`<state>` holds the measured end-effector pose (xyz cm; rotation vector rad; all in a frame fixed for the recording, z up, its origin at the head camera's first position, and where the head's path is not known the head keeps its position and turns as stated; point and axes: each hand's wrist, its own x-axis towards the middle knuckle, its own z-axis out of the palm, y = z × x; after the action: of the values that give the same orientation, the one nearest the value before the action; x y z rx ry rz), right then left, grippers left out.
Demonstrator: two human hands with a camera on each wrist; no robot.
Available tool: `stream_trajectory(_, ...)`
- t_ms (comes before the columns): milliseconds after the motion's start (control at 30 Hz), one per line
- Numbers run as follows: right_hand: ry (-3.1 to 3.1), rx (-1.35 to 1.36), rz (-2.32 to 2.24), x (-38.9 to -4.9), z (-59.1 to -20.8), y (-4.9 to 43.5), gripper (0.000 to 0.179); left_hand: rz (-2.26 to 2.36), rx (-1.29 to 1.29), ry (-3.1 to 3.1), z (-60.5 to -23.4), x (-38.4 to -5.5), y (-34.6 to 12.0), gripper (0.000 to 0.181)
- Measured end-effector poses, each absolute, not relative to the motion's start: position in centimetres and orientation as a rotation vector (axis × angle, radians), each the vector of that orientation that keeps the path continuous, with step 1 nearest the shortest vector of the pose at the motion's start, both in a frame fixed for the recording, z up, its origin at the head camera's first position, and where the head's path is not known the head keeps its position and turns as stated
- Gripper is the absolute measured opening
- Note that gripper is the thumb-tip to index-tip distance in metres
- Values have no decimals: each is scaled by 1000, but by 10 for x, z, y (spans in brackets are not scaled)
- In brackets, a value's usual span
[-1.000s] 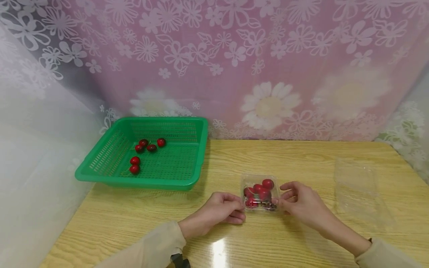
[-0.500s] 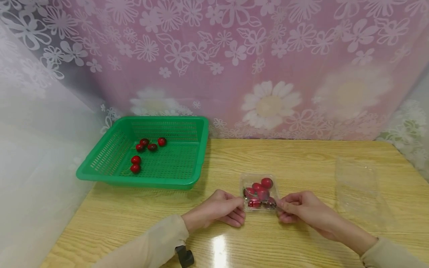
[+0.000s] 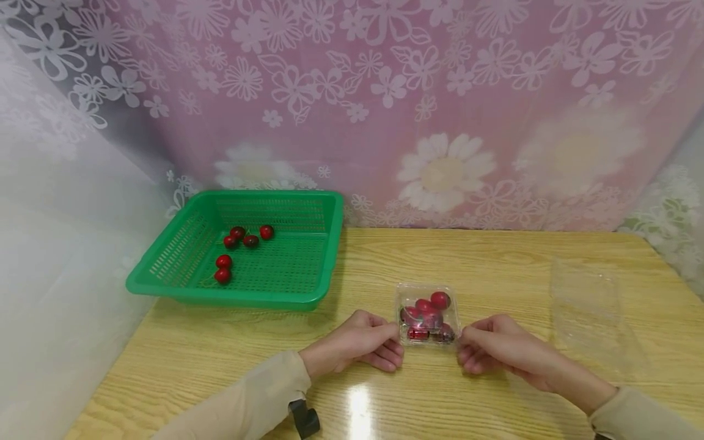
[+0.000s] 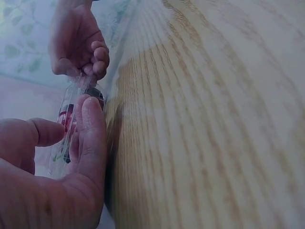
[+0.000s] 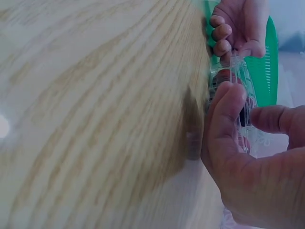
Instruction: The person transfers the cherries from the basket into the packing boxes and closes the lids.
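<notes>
A small clear plastic clamshell box (image 3: 409, 296) sits on the table with several red cherries (image 3: 440, 300) inside, its lid lying over them. On its near left corner, my left hand (image 3: 365, 342) pinches the rim between thumb and fingers. My right hand (image 3: 503, 348) pinches the near right corner the same way. In the left wrist view, the left thumb (image 4: 50, 132) lies on the lid side of the box's rim, with the index finger below. The right wrist view has the right thumb (image 5: 269, 119) and index finger (image 5: 228, 107) on either side of the rim.
At the back left stands a green plastic basket (image 3: 242, 299) holding several cherries (image 3: 223, 261) with stems. Another clear plastic container (image 3: 585, 299) lies on the right of the wooden table (image 3: 495, 256). A flowered curtain (image 3: 352, 122) hangs behind the table.
My right hand has come down from the box's right side to its near right corner and pinches it there. The left hand has shifted slightly up onto the near left corner.
</notes>
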<state>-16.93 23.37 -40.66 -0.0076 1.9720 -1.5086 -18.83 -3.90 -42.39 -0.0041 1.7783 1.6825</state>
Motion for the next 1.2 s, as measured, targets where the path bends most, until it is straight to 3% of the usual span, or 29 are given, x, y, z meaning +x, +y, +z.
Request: stream_trajectory(1200,1990,-15,-1491,-172,-413,230,24,1664,33,1815,-428,-189,-38,17)
